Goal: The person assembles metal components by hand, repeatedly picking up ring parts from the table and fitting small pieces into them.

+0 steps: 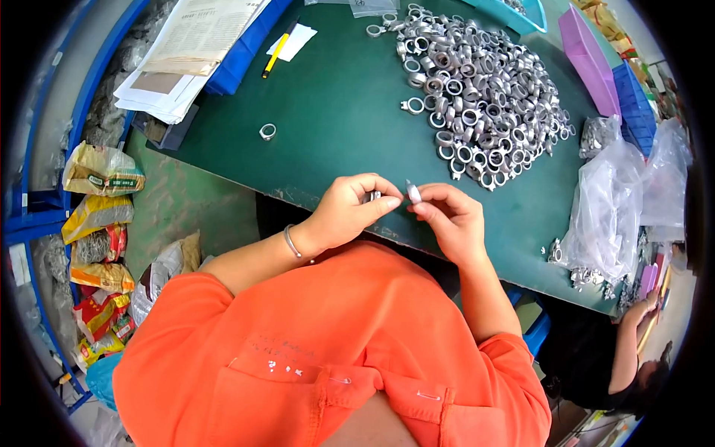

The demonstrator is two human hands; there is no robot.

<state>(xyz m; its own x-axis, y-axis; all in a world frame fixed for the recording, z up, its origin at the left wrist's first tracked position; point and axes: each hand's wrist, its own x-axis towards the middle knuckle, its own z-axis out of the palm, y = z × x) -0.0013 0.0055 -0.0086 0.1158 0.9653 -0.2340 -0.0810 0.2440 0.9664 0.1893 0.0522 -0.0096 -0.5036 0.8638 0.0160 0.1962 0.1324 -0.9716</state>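
- My left hand (348,210) is gripping a metal piece (375,195), mostly hidden.
- Above the worktop (328,127), my right hand (456,223) is pinching a pointed piece (414,194), its long axis slanting, tip pointing away, slightly left.

Bright, with dark curved fisheye edges

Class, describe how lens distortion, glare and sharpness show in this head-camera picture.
In the head view, wide-angle distortion bows the blue rack, with black corners; in the head view, pale highlights streak the plastic bag; also in the head view, the metal rings look fairly crisp, but the small part in the right hand shows little detail.
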